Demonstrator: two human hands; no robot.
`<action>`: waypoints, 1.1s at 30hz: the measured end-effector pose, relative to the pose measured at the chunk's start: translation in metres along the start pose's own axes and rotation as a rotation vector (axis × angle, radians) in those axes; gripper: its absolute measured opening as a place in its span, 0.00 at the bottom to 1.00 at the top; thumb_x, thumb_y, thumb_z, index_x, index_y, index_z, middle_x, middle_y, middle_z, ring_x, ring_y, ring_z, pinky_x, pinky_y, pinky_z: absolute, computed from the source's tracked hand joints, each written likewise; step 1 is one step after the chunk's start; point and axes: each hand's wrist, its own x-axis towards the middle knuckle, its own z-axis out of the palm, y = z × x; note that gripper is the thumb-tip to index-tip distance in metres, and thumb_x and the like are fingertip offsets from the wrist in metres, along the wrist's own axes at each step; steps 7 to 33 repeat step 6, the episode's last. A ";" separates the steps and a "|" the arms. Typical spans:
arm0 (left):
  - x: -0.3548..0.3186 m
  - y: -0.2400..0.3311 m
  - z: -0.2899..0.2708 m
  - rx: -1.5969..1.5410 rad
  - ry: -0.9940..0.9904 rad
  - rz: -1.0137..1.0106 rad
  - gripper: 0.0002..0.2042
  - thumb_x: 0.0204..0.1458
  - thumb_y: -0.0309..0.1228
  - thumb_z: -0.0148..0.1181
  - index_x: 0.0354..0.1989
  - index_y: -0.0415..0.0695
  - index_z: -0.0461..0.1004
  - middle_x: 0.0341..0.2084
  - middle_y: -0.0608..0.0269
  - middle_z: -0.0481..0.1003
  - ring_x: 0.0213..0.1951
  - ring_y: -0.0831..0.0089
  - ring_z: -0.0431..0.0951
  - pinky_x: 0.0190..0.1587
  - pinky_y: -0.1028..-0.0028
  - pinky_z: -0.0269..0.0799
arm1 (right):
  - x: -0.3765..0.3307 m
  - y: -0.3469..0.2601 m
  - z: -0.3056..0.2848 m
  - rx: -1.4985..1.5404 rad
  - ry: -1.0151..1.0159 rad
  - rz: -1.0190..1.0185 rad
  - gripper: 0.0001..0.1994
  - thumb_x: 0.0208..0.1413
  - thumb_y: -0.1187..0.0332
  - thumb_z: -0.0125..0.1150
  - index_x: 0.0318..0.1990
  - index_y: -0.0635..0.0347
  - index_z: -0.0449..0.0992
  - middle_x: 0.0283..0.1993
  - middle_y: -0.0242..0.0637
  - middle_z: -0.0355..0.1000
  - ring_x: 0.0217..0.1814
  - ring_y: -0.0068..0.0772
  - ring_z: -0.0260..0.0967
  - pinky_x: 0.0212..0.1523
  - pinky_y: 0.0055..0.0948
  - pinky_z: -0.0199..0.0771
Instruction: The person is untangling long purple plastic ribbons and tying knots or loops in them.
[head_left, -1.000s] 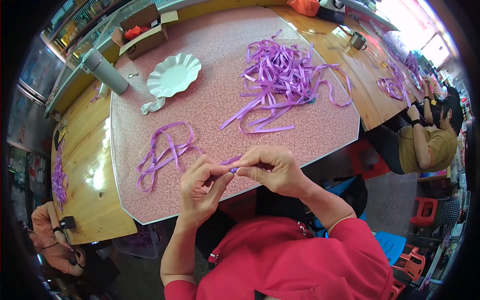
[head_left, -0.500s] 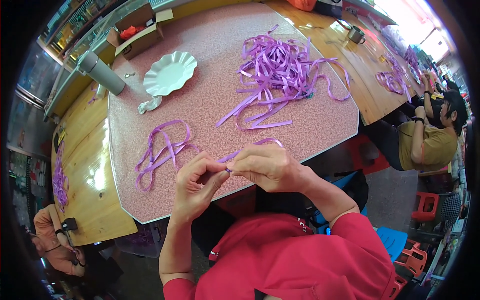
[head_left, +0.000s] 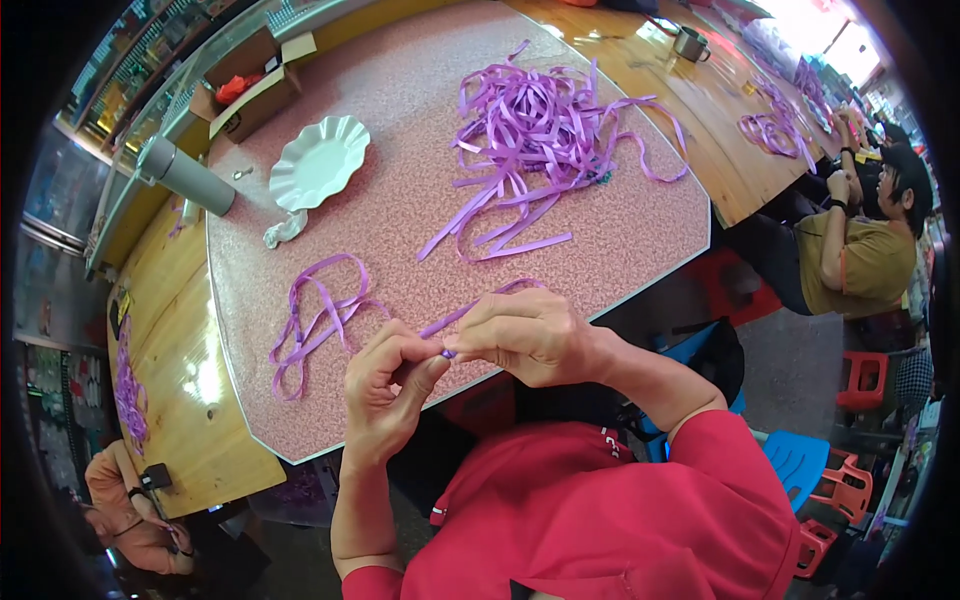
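Note:
Just above the near edge of the pink speckled tabletop, my left hand (head_left: 390, 385) and my right hand (head_left: 525, 335) meet fingertip to fingertip. Both pinch a purple ribbon (head_left: 445, 321) at a small, darker folded or knotted spot between the thumbs. One stretch of this ribbon runs up behind my right fingers. To the left, loose loops of purple ribbon (head_left: 335, 320) lie on the table and trail toward my left hand. Farther off, at the right, rests a large tangled heap of purple ribbons (head_left: 540, 125). My fingers partly cover the pinched spot.
A scalloped white plate (head_left: 318, 165), a crumpled tissue (head_left: 286, 230), a grey flask (head_left: 190, 178) and an open cardboard box (head_left: 255, 95) stand at the far left. A metal mug (head_left: 690, 43) is on the wooden table at right. Other people sit on both sides.
The whole view has shifted slightly, so the table things sit a little farther left. My hands keep pinching the ribbon, with only a small movement of the fingers.

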 end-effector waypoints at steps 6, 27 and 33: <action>0.000 -0.005 0.000 -0.257 -0.062 -0.097 0.03 0.55 0.22 0.67 0.33 0.40 0.78 0.27 0.67 0.70 0.29 0.82 0.66 0.31 0.79 0.58 | 0.000 0.003 -0.007 0.021 -0.101 -0.129 0.14 0.49 0.79 0.64 0.46 0.63 0.76 0.40 0.44 0.75 0.38 0.47 0.77 0.34 0.37 0.77; 0.000 -0.005 0.000 -0.257 -0.062 -0.097 0.03 0.55 0.22 0.67 0.33 0.40 0.78 0.27 0.67 0.70 0.29 0.82 0.66 0.31 0.79 0.58 | 0.000 0.003 -0.007 0.021 -0.101 -0.129 0.14 0.49 0.79 0.64 0.46 0.63 0.76 0.40 0.44 0.75 0.38 0.47 0.77 0.34 0.37 0.77; 0.000 -0.005 0.000 -0.257 -0.062 -0.097 0.03 0.55 0.22 0.67 0.33 0.40 0.78 0.27 0.67 0.70 0.29 0.82 0.66 0.31 0.79 0.58 | 0.000 0.003 -0.007 0.021 -0.101 -0.129 0.14 0.49 0.79 0.64 0.46 0.63 0.76 0.40 0.44 0.75 0.38 0.47 0.77 0.34 0.37 0.77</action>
